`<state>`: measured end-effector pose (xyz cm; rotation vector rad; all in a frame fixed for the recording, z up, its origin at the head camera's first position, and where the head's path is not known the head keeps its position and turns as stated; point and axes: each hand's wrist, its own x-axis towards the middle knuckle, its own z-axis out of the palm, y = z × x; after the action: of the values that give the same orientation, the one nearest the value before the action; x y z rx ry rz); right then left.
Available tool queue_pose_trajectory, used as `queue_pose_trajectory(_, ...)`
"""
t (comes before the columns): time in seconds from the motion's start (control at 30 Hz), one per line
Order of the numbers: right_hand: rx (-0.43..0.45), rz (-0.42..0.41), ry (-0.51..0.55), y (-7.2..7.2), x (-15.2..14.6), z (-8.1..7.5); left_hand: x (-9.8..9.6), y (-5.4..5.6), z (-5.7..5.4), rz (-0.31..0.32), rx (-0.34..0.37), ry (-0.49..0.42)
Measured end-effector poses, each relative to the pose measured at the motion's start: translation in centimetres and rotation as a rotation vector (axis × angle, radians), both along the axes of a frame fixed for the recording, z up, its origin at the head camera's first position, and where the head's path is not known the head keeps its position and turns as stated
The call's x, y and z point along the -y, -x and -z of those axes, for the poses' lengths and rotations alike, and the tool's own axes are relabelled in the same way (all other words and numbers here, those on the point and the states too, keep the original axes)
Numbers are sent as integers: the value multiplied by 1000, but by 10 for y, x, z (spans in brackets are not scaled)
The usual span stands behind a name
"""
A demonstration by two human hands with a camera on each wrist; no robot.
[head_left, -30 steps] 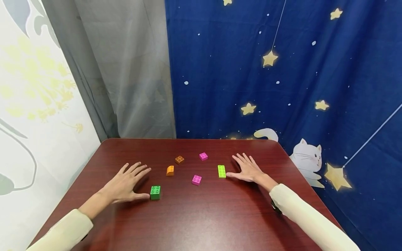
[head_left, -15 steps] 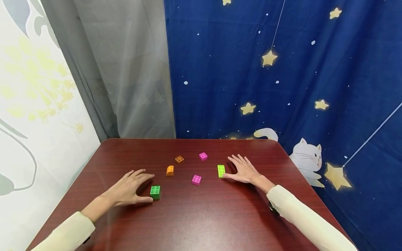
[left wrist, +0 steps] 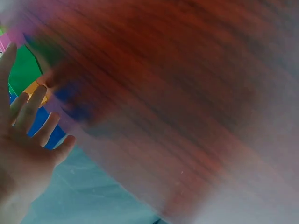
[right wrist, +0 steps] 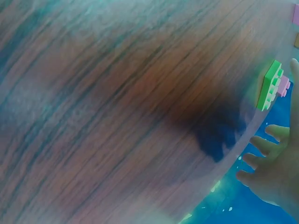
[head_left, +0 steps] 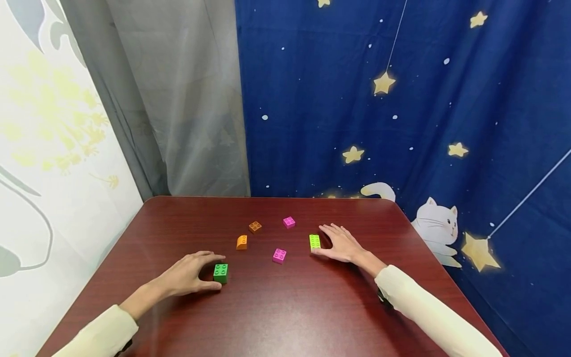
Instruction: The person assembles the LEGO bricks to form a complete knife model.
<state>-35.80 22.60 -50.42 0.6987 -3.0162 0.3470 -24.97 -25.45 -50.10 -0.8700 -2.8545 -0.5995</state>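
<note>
In the head view my left hand (head_left: 187, 275) is spread around a green toy building brick (head_left: 220, 273), thumb in front of it and fingers behind. The left wrist view has the green brick (left wrist: 23, 70) beyond the extended fingers of that hand (left wrist: 28, 140). At the right, my other hand (head_left: 342, 246) lies beside a flat lime-green brick (head_left: 314, 240), its thumb overlapping the brick's near end and its fingers extended past the far side. The same lime-green brick (right wrist: 269, 86) appears close to the right hand (right wrist: 275, 163) in the right wrist view.
Between the hands, two pink bricks (head_left: 279, 256), a rounded orange brick (head_left: 241, 242) and a brownish-orange brick (head_left: 255, 226) lie on the dark red wooden table (head_left: 285, 307). A starry blue curtain (head_left: 312, 109) and a grey curtain (head_left: 196, 109) hang behind the far edge.
My left hand has moved right, bringing thumb and fingers around the green brick with a narrower spread. The right hand has shifted left, its thumb now over the lime-green brick's near end.
</note>
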Motion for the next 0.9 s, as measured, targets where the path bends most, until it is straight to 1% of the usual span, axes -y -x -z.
queue_pose_trajectory(0.13,19,-1,23,-2,4,-1,1,-1,1,-10,54,-43)
queue_pose_trajectory(0.23,11,-5,49,-3,7,0,1,-2,0,-11,88,-85)
queue_pose_trajectory(0.33,-3,2,56,-3,10,1,0,-1,2,5,100,-122)
queue_pose_trajectory(0.57,-39,4,49,0,14,5,-1,2,6,27,59,-158)
queue_pose_trajectory(0.67,-46,0,36,0,15,6,-2,4,7,50,52,-185)
queue_pose_trajectory(0.8,-63,-29,56,-1,14,4,-5,7,7,77,47,-216)
queue_pose_trajectory(0.9,-60,-52,77,-1,12,2,-9,8,7,90,45,-232)
